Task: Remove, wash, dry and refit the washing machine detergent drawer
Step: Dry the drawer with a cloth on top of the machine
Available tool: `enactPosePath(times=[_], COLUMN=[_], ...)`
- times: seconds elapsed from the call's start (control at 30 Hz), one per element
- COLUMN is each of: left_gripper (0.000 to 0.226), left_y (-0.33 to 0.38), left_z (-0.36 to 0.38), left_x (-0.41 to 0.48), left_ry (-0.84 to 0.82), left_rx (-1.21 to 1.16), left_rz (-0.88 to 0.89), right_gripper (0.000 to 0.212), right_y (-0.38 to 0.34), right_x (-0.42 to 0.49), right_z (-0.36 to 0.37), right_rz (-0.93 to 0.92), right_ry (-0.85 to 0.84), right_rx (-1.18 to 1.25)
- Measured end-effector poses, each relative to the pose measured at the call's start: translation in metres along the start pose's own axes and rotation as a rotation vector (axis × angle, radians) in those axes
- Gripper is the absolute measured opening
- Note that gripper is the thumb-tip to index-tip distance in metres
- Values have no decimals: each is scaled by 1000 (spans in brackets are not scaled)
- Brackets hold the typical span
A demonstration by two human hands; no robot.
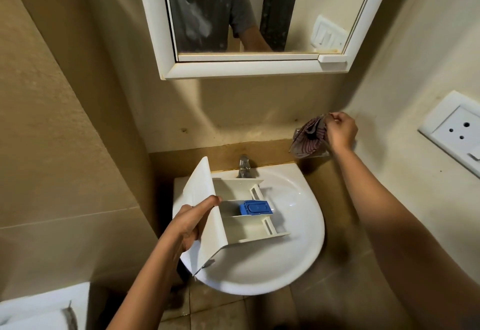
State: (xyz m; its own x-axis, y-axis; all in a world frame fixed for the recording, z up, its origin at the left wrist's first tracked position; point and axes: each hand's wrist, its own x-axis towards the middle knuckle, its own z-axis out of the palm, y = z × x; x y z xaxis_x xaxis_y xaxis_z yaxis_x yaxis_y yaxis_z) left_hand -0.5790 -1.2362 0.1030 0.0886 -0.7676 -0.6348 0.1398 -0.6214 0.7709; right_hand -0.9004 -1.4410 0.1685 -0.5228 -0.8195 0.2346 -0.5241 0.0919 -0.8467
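Evidently drying time. Hold steady the white plastic detergent drawer (209, 226), gripped by its front panel in the left hand (185, 226), above the white ceramic basin (259, 272). Draw away the striped maroon cloth (309, 137) pinched in the right hand (341, 129), far right, then wipe each compartment, round the blue plastic insert (255, 207) too. Mind the chrome tap (244, 166) just beyond the drawer.

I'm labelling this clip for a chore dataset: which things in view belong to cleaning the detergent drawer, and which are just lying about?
In the job: detergent drawer, held by the left hand over the sink; striped cloth, gripped by the right hand; tap.
Just there: mirror; wall socket.
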Motion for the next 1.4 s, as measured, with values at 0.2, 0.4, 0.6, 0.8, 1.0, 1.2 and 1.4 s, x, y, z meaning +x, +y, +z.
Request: enactPosePath(times=[0.2, 0.4, 0.6, 0.8, 1.0, 1.2, 1.4], left_gripper=[85, 83, 83, 69, 61, 48, 50], left_y=[-4, -27, -70, -137, -212, -284, -342], left_z=[-1, -11, -24, -49, -87, -134, -200], left_x=[-17, -49, -102, -181, -264, -339, -420], left_ry=[25, 88, 211, 401, 616, 756, 915], left_rx=[-74, -148, -282, -465, -620, -865, -1037], left_rz=[34, 28, 51, 70, 90, 138, 208], right_gripper=[30, 25, 13, 12, 11, 17, 35], right_y=[-18, -28, -33, -47, -84, -136, -195], right_x=[-36, -79, -152, -270, -400, -526, -663], right_z=[0, 15, 28, 36, 40, 39, 42], right_rz=[-359, -242, 17, 115, 201, 303, 423], right_ry=[-132, -376, -644, -970, -1449, -1824, -2108], right_rx=[-325, -119, 207, 346, 424, 286, 228])
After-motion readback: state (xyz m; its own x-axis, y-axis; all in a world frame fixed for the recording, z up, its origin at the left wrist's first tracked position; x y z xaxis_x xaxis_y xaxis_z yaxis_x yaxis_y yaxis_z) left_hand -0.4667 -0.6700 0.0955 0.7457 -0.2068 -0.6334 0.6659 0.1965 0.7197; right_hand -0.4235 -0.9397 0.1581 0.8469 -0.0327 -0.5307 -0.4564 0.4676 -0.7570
